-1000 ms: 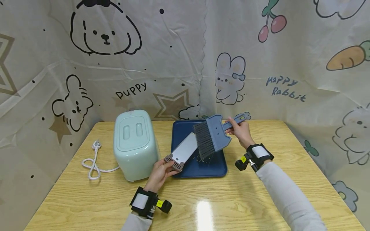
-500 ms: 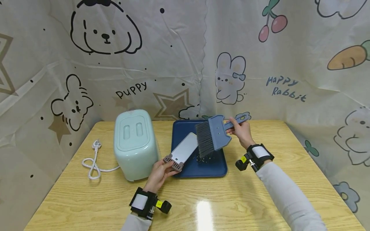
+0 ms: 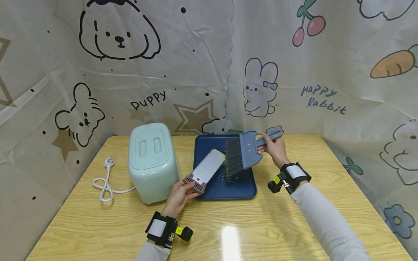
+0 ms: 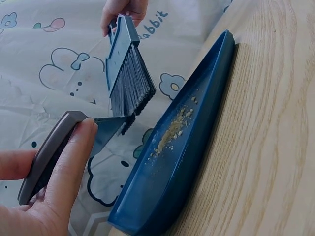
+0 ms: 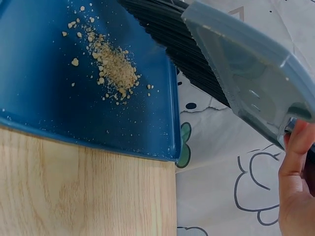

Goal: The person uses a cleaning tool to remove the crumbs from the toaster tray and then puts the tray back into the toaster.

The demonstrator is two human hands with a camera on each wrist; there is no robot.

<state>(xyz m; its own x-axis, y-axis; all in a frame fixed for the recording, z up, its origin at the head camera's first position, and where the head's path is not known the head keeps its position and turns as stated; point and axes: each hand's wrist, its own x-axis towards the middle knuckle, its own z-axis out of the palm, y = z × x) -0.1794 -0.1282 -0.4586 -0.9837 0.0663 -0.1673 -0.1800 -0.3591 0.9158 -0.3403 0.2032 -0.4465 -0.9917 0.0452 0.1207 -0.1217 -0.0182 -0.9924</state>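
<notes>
My left hand (image 3: 179, 197) pinches a flat metal crumb tray (image 3: 209, 167) by its slotted grey-brown end. The crumb tray slants up to the right above a dark blue tray (image 3: 212, 194). In my right hand (image 3: 275, 149) is the handle of a blue-grey hand brush (image 3: 250, 148), whose dark bristles (image 3: 233, 158) point left, close by the crumb tray's far end. The left wrist view has the bristle tips (image 4: 129, 120) at that end. Tan crumbs (image 5: 115, 69) lie in a loose heap on the blue tray, below the brush.
Left of the blue tray stands a mint-green toaster (image 3: 151, 163) with a lid on top. Its white cord (image 3: 106, 185) with plug lies looped on the wooden table (image 3: 261, 232). A printed curtain (image 3: 196, 69) hangs behind the table and along its sides.
The brush in my right hand has shifted slightly right and its bristles stand more upright, exposing more of the crumb tray's far end. My left hand keeps its grip, nearly still.
</notes>
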